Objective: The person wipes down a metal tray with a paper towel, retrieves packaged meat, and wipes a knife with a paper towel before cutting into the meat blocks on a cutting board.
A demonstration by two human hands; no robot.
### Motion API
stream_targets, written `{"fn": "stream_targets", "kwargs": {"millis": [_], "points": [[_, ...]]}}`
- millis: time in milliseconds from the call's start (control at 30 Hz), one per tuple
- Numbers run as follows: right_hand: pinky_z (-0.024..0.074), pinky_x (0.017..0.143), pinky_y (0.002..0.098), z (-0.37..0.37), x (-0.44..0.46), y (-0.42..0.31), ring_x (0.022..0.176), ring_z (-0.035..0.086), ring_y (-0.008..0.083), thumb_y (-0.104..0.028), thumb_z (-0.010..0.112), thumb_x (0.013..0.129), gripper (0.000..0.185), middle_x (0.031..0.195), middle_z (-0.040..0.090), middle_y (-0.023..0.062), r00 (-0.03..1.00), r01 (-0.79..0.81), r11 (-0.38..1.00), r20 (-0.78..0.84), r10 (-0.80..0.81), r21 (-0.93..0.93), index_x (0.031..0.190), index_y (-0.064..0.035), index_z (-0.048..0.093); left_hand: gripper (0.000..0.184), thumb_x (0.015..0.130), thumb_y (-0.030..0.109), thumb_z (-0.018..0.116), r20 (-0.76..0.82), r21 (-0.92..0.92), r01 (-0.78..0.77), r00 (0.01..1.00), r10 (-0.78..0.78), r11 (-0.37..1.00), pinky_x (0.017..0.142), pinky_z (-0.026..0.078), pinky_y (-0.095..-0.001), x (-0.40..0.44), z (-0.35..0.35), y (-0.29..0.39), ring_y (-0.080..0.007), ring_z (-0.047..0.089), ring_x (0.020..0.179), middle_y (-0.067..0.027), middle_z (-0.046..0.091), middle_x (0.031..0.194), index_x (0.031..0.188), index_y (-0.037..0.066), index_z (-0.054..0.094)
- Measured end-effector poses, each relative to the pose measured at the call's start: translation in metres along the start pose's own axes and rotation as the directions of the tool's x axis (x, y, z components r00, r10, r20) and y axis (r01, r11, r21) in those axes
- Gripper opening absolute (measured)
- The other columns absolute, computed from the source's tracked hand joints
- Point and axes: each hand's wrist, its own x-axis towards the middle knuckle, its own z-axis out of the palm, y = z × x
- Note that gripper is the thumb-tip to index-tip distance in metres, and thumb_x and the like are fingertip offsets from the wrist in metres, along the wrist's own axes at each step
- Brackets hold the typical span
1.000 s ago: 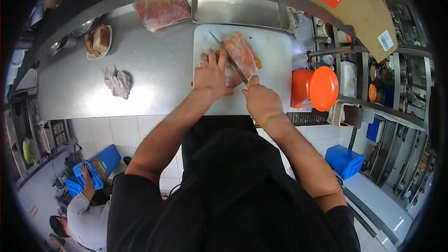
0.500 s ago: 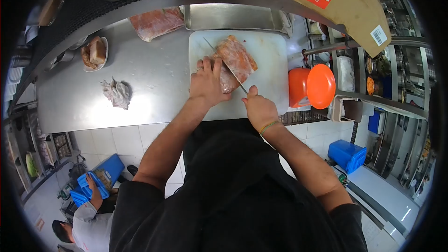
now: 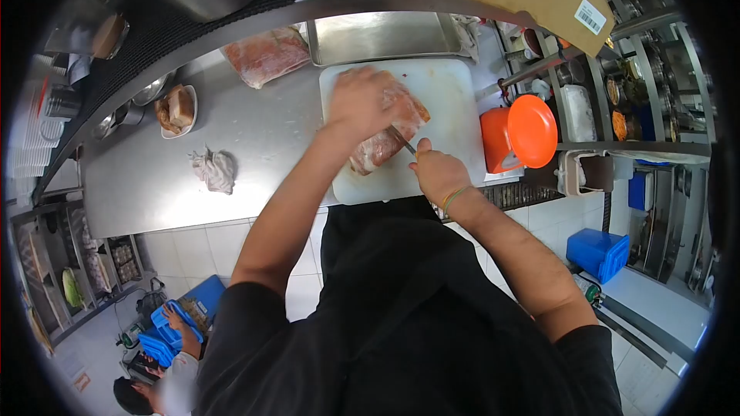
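Note:
A slab of reddish meat (image 3: 375, 152) lies on the white cutting board (image 3: 455, 123). My right hand (image 3: 440, 175) is wrapped round the handle of a knife (image 3: 400, 139), whose blade points up and left over the meat. My left hand (image 3: 361, 100) is blurred by motion above the upper left part of the meat and covers the far end of the blade. Whether its fingers are spread or closed is not visible. A second slab of meat (image 3: 267, 55) rests on the steel counter (image 3: 146, 185) behind the board.
Behind the board is a metal tray (image 3: 381, 37). An orange scale (image 3: 532, 132) stands to its right. A crumpled cloth (image 3: 213, 170) and a dish of meat (image 3: 176, 111) sit left. A cardboard box (image 3: 532, 0) overhangs the top. Another person (image 3: 179, 385) is at lower left.
My left hand has moved up from the meat's left side, across the blade. My right hand still holds the knife. The whole view has shifted slightly.

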Motion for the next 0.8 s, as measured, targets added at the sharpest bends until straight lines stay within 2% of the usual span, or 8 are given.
{"fn": "stream_targets", "kwargs": {"millis": [33, 133, 233, 333, 433, 567, 700, 800], "points": [[0.0568, 0.083, 0.0519, -0.009, 0.000, -0.003, 0.091, 0.073, 0.0416, -0.025, 0.056, 0.102, 0.030, 0.095, 0.073, 0.0258, 1.000, -0.004, 1.000, 0.010, 0.004, 0.000, 0.114, 0.0023, 0.051, 0.056, 0.088, 0.049, 0.071, -0.052, -0.040, -0.120, 0.992, 0.118, 0.992, 0.112, 0.040, -0.0466, 0.018, 0.009, 0.002, -0.0308, 0.054, 0.134, -0.0132, 0.067, 0.130, 0.128, 0.011, 0.065], [0.0567, 0.080, 0.0510, -0.020, 0.006, -0.005, 0.088, 0.073, 0.0418, -0.026, 0.058, 0.102, 0.034, 0.095, 0.073, 0.0252, 0.999, 0.021, 0.999, 0.027, -0.020, -0.036, 0.115, 0.0043, 0.050, 0.056, 0.094, 0.046, 0.064, -0.150, -0.126, -0.277, 0.955, 0.258, 0.953, 0.124, 0.026, -0.0473, 0.047, 0.062, -0.005, -0.0317, 0.039, 0.149, -0.0145, 0.054, 0.149, 0.139, 0.013, 0.060], [0.0567, 0.078, 0.0508, -0.024, 0.013, -0.005, 0.087, 0.072, 0.0420, -0.026, 0.059, 0.102, 0.036, 0.094, 0.072, 0.0246, 1.000, 0.012, 0.999, 0.029, -0.010, -0.046, 0.115, 0.0056, 0.049, 0.061, 0.096, 0.042, 0.061, -0.030, -0.279, -0.289, 0.956, 0.293, 0.916, 0.128, 0.016, -0.0495, 0.053, 0.063, -0.015, -0.0360, 0.027, 0.154, -0.0146, 0.044, 0.158, 0.147, 0.012, 0.053], [0.0569, 0.077, 0.0510, -0.024, 0.018, -0.009, 0.087, 0.073, 0.0420, -0.026, 0.058, 0.102, 0.035, 0.091, 0.073, 0.0243, 0.998, -0.016, 0.999, 0.053, 0.019, -0.048, 0.114, 0.0054, 0.049, 0.062, 0.096, 0.040, 0.060, -0.051, -0.301, -0.274, 0.961, 0.272, 0.913, 0.127, 0.017, -0.0509, 0.056, 0.069, -0.018, -0.0356, 0.029, 0.153, -0.0136, 0.046, 0.157, 0.151, 0.014, 0.049], [0.0570, 0.075, 0.0515, -0.006, 0.014, -0.004, 0.084, 0.073, 0.0419, -0.027, 0.057, 0.103, 0.033, 0.087, 0.072, 0.0235, 1.000, -0.026, 1.000, 0.014, 0.026, -0.015, 0.112, 0.0037, 0.047, 0.063, 0.096, 0.039, 0.059, -0.017, -0.239, -0.259, 0.965, 0.263, 0.936, 0.128, 0.017, -0.0516, 0.052, 0.066, -0.014, -0.0344, 0.030, 0.153, -0.0132, 0.046, 0.157, 0.152, 0.014, 0.048], [0.0571, 0.073, 0.0518, 0.033, 0.010, 0.015, 0.077, 0.072, 0.0419, -0.029, 0.056, 0.103, 0.032, 0.085, 0.072, 0.0230, 0.997, 0.009, 0.999, -0.075, -0.006, 0.045, 0.109, 0.0002, 0.045, 0.062, 0.097, 0.041, 0.054, -0.010, 0.004, -0.266, 0.964, 0.266, 0.964, 0.127, 0.017, -0.0526, 0.046, 0.068, -0.001, -0.0319, 0.031, 0.153, -0.0121, 0.046, 0.158, 0.153, 0.015, 0.047], [0.0573, 0.076, 0.0522, 0.051, 0.015, 0.025, 0.083, 0.073, 0.0415, -0.029, 0.051, 0.105, 0.029, 0.089, 0.073, 0.0233, 0.996, 0.004, 0.998, -0.086, 0.001, 0.055, 0.109, -0.0008, 0.045, 0.061, 0.097, 0.042, 0.050, 0.008, 0.187, -0.233, 0.972, 0.236, 0.954, 0.127, 0.017, -0.0540, 0.044, 0.072, 0.014, -0.0307, 0.032, 0.153, -0.0111, 0.048, 0.157, 0.153, 0.016, 0.048], [0.0574, 0.075, 0.0523, 0.054, 0.017, 0.027, 0.083, 0.073, 0.0409, -0.027, 0.051, 0.105, 0.027, 0.088, 0.073, 0.0225, 0.994, 0.021, 0.998, -0.108, -0.014, 0.065, 0.110, -0.0008, 0.046, 0.061, 0.097, 0.040, 0.050, 0.055, 0.163, -0.227, 0.974, 0.220, 0.960, 0.127, 0.017, -0.0539, 0.046, 0.066, 0.013, -0.0310, 0.033, 0.152, -0.0110, 0.048, 0.157, 0.153, 0.016, 0.048]]}}
